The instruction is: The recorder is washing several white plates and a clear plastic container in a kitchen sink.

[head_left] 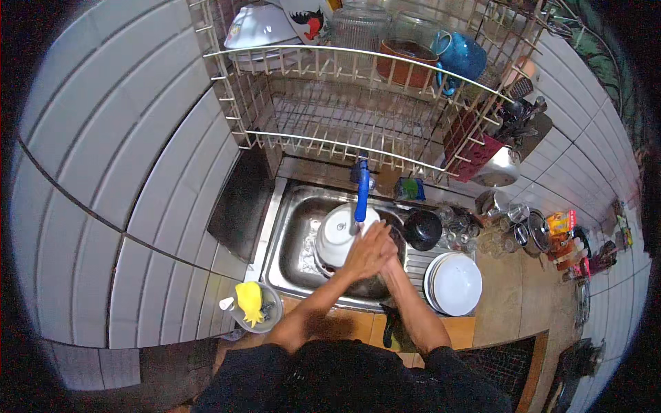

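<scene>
My left hand [367, 254] and my right hand [388, 256] are pressed together over the right half of a stainless steel sink [296, 242]. The left lies across the right, its fingers stretched toward the tap; most of the right hand's fingers and both palms are hidden. Just above my fingertips is the spout of a blue-handled tap [362, 193]. Left of my hands, a white bowl [336, 238] rests upside down in the basin, apparently stacked on other dishware. I see no object between my hands.
White plates [457, 284] are stacked on the drainboard, near a black bowl [422, 229] and several glasses [459, 227]. A tub [273, 312] holding a yellow sponge [250, 302] stands at front left. Overhead hangs a wire dish rack [341, 137] with bowls, jars and a blue mug [462, 57].
</scene>
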Demonstrator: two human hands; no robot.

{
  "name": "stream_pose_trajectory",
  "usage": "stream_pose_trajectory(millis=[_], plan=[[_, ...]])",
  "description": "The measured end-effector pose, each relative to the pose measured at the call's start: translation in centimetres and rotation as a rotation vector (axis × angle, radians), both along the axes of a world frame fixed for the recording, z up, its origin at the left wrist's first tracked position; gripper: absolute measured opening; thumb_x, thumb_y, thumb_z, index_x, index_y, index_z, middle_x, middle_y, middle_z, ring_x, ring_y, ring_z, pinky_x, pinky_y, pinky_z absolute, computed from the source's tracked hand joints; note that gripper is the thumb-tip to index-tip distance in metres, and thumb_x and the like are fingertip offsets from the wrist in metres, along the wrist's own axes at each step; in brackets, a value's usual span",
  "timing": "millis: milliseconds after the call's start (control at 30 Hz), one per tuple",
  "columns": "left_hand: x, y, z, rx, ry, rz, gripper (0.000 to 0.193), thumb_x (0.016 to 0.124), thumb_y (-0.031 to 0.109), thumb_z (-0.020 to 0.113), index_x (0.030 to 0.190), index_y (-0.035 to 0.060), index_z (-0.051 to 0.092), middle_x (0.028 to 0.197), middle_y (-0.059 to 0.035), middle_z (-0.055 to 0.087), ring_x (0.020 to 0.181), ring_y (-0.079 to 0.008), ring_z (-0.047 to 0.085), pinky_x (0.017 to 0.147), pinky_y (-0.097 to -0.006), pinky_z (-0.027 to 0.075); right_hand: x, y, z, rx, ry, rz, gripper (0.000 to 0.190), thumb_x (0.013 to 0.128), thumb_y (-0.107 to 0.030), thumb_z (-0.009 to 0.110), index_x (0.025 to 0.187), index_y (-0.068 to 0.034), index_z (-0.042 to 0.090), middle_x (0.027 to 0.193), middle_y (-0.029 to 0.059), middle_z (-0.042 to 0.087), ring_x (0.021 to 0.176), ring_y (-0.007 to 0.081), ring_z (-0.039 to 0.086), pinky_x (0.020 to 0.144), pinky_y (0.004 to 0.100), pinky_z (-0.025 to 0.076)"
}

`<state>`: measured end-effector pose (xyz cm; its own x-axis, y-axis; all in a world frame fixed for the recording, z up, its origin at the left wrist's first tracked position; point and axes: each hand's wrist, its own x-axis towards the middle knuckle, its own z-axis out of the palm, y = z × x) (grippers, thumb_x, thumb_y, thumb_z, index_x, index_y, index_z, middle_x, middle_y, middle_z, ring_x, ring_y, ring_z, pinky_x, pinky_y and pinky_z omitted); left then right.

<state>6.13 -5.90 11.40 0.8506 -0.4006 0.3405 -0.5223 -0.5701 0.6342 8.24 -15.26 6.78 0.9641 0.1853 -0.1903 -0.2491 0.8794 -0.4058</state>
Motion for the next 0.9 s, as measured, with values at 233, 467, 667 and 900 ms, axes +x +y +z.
stream_pose_trajectory(millis=[233,467,667,900], plan=[[-5.1,3.1,-6.2,-0.100,-0.023,0.514,0.075,0.088,0.042,0.044,0.134,-0.0103,0.015,0.138,-0.0312,0.018,0.130,-0.0408,0.020,0.106,-0.0476,0.015,-0.4,-2.2,1.0,-0.177,0.158,-0.104,0.028,0.092,-0.013,0.045,0.117,0.001,0.045,0.111,0.0118,0.057,0.100,0.0214,0.056,0.088,0.0354,0.047],[2.0,8.7,-5.7,-0.717,1.362,0.070,0.097,0.078,0.075,0.017,0.133,-0.0038,0.029,0.126,-0.0239,0.044,0.115,-0.0297,0.046,0.093,-0.0382,0.043,-5.6,-3.7,5.0,-0.969,-0.242,0.069,0.031,0.091,-0.017,0.050,0.113,0.003,0.054,0.098,0.0048,0.061,0.088,0.0100,0.054,0.078,0.0261,0.045],[5.0,10.0,-4.4,-0.879,1.698,-0.248,0.073,0.084,0.056,0.041,0.114,-0.0104,0.044,0.096,-0.0248,0.059,0.087,-0.0295,0.063,0.068,-0.0315,0.057,-8.1,-5.0,8.9,-1.592,-0.793,0.341,0.026,0.084,-0.010,0.056,0.109,-0.007,0.060,0.097,0.0093,0.065,0.079,0.0184,0.059,0.077,0.0315,0.046],[6.5,7.5,-6.4,-1.153,1.360,-0.297,0.037,0.085,0.004,0.052,0.119,-0.0054,0.043,0.109,-0.0187,0.055,0.093,-0.0213,0.061,0.080,-0.0292,0.054,-8.0,-7.3,8.3,-2.227,-1.049,0.339,0.043,0.073,-0.003,0.060,0.109,-0.026,0.062,0.133,0.0069,0.044,0.129,0.0319,0.028,0.106,0.0510,0.015]])
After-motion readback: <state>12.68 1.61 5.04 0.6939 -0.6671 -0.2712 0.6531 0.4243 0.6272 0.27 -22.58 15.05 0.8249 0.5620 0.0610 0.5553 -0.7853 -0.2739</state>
